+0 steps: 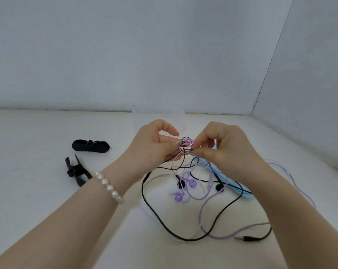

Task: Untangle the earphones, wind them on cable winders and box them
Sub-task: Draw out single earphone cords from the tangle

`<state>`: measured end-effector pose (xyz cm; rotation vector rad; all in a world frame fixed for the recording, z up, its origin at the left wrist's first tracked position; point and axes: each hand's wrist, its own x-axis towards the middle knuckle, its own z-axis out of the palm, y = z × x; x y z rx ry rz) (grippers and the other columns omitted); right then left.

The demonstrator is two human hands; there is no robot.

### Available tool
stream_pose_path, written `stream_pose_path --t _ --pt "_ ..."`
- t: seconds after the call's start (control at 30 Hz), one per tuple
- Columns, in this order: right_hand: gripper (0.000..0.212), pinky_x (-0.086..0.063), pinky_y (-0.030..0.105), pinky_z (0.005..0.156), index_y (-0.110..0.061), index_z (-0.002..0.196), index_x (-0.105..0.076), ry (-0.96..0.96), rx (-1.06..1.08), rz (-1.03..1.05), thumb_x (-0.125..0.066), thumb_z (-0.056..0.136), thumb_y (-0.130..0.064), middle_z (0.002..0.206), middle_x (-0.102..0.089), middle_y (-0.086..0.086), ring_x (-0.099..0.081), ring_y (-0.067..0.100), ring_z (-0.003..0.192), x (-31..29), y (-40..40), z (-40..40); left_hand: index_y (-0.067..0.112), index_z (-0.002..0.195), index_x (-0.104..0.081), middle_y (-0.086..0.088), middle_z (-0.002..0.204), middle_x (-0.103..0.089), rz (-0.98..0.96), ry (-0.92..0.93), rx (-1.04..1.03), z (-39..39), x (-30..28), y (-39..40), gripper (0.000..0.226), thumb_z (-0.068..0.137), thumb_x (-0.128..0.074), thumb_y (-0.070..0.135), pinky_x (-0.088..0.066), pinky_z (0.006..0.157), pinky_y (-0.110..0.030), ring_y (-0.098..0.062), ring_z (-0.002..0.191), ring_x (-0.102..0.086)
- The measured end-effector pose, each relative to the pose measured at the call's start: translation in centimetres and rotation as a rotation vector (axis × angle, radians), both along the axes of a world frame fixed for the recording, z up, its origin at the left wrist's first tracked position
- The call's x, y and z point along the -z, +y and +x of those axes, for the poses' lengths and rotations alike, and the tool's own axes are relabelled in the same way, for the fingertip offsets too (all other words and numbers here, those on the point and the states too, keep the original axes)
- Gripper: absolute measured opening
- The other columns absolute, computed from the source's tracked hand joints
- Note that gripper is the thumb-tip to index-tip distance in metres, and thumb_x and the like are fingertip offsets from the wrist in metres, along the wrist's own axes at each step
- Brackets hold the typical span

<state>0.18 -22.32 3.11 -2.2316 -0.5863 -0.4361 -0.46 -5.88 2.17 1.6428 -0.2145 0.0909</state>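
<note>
Nearest to us our two forearms reach in from the bottom corners, the left one wearing a pearl bracelet at the wrist. Both hands meet above the table, raised over the tangled earphones. Our left hand has its grip closed: thumb and fingertips are curled in and pinch the knot of black, purple and white cords from the left side. Our right hand mirrors it, its grip narrowed to a tight pinch on the same knot from the right, the other fingers curled in behind. From the knot the cords hang down to the table, where the purple earbuds, a white earbud and a black earbud lie close together just below our hands. Long loops of black cable and purple cable spread out toward us and to the right, and a black jack plug lies at the near right end. A light blue object lies under the cords beneath our right hand; we cannot tell what it is. To the left, well apart from the tangle, two black cable winders lie on the table: the far winder and the near winder, its lower end hidden behind our left wrist.
</note>
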Motion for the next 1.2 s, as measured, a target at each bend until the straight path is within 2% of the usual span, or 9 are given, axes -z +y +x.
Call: stream_pose_path --t 0.07,0.17,0.27,0.47,0.63,0.8,0.87,1.03,1.2 --pt "0.026 -0.034 0.008 0.054 -0.027 0.060 -0.064 0.041 -0.011 0.039 -0.079 0.068 -0.007 0.064 -0.054 -0.009 -0.046 -0.002 0.055 -0.1 0.0 -0.1 0.019 0.080 -0.052 -0.003 0.092 -0.072 0.153 -0.216 -0.109 0.2 0.4 0.0 0.021 0.079 -0.068 0.006 -0.053 0.079 -0.036 -0.016 0.078 -0.066" --pt "0.026 -0.035 0.008 0.058 -0.029 0.061 -0.063 0.039 0.004 0.019 -0.079 0.070 -0.011 0.068 -0.057 -0.008 -0.048 0.000 0.062 -0.1 0.0 0.1 0.037 0.073 -0.056 0.014 0.106 -0.057 0.402 -0.592 -0.234 -0.1 0.7 0.0 0.011 0.066 -0.065 0.036 -0.034 0.092 -0.015 0.003 0.103 -0.049" --pt "0.028 -0.035 0.006 0.062 -0.031 0.063 -0.060 0.017 0.007 -0.015 -0.077 0.071 -0.011 0.072 -0.056 -0.011 -0.049 0.000 0.069 0.0 -0.1 0.1 0.038 0.072 -0.069 0.018 0.109 -0.049 0.587 -0.727 -0.257 0.4 1.4 0.3 0.016 0.067 -0.062 0.051 -0.017 0.096 -0.016 0.005 0.104 -0.034" --pt "0.025 -0.034 0.004 0.066 -0.031 0.066 -0.059 0.001 -0.006 -0.059 -0.076 0.073 -0.016 0.077 -0.054 -0.011 -0.048 -0.006 0.075 0.0 -0.1 0.1 0.033 0.070 -0.072 0.015 0.111 -0.047 0.709 -0.736 -0.226 1.0 1.6 0.7 0.013 0.070 -0.065 0.044 -0.010 0.094 -0.015 -0.001 0.105 -0.029" --pt "0.025 -0.033 0.006 0.070 -0.034 0.067 -0.057 -0.005 -0.018 -0.178 -0.075 0.076 -0.018 0.088 -0.052 -0.010 -0.049 0.002 0.085 0.0 -0.1 0.2 0.033 0.068 -0.064 0.019 0.108 -0.045 0.775 -0.723 -0.149 1.3 1.9 0.8 0.015 0.070 -0.056 0.045 -0.010 0.094 -0.013 -0.003 0.106 -0.029" --pt "0.023 -0.035 0.013 0.077 -0.033 0.069 -0.058 0.012 -0.007 -0.257 -0.071 0.076 -0.015 0.092 -0.049 -0.013 -0.046 0.005 0.092 0.0 -0.3 0.2 0.039 0.072 -0.064 0.025 0.099 -0.051 0.607 -0.572 -0.099 1.4 1.3 1.0 0.010 0.063 -0.068 0.040 -0.018 0.097 -0.016 0.012 0.104 -0.035" --pt "0.026 -0.037 0.015 0.078 -0.033 0.067 -0.057 0.001 0.009 -0.249 -0.069 0.074 -0.012 0.093 -0.051 -0.011 -0.046 0.006 0.091 0.0 -0.4 0.2 0.040 0.062 -0.064 0.026 0.094 -0.055 0.560 -0.507 -0.048 1.3 1.0 1.0 0.007 0.060 -0.071 0.039 -0.025 0.095 -0.020 0.009 0.101 -0.042" --pt "0.027 -0.044 0.023 0.079 -0.030 0.067 -0.054 -0.019 0.028 -0.183 -0.065 0.071 -0.005 0.085 -0.060 -0.006 -0.054 0.007 0.082 0.0 -0.7 0.1 0.032 0.054 -0.064 0.019 0.084 -0.063 0.396 -0.361 0.119 1.2 0.5 1.8 0.016 0.056 -0.079 0.024 -0.034 0.082 -0.008 0.002 0.087 -0.055" --pt "0.030 -0.041 0.017 0.059 -0.031 0.064 -0.053 -0.003 0.011 -0.160 -0.063 0.071 -0.003 0.067 -0.059 -0.005 -0.049 0.004 0.059 0.0 -0.3 -0.1 0.037 0.059 -0.060 0.019 0.092 -0.058 0.607 -0.456 -0.108 1.2 1.4 1.0 0.029 0.042 -0.068 0.059 -0.025 0.093 -0.020 0.007 0.099 -0.044"
